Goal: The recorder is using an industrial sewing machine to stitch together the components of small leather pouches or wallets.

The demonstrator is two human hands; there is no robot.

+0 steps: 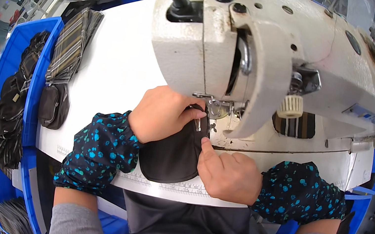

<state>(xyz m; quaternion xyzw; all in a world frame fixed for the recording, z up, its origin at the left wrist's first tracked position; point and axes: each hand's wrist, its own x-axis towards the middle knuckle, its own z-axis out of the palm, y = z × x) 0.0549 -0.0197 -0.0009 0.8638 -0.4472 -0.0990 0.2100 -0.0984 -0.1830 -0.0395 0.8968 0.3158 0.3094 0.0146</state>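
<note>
A black fabric piece with rounded corners (169, 160) lies on the white sewing table, its upper end close to the machine's presser foot (216, 112). A short metal-toothed zipper (197, 125) runs along its right side. My left hand (160, 115) is closed, pinching the fabric by the zipper's top between thumb and fingers, just left of the needle area. My right hand (230, 174) has its fingers curled, with the index fingertip at the fabric's right edge below the zipper; its thumb is hidden. The white sewing machine (229, 49) rises over both hands.
At left, a blue bin (40, 86) holds dark pouches (14, 101). Striped fabric pieces (72, 44) and a small black pouch (53, 106) lie beside it on the table. Another striped piece (295, 124) sits under the machine arm. A printed ruler (184, 190) follows the near edge.
</note>
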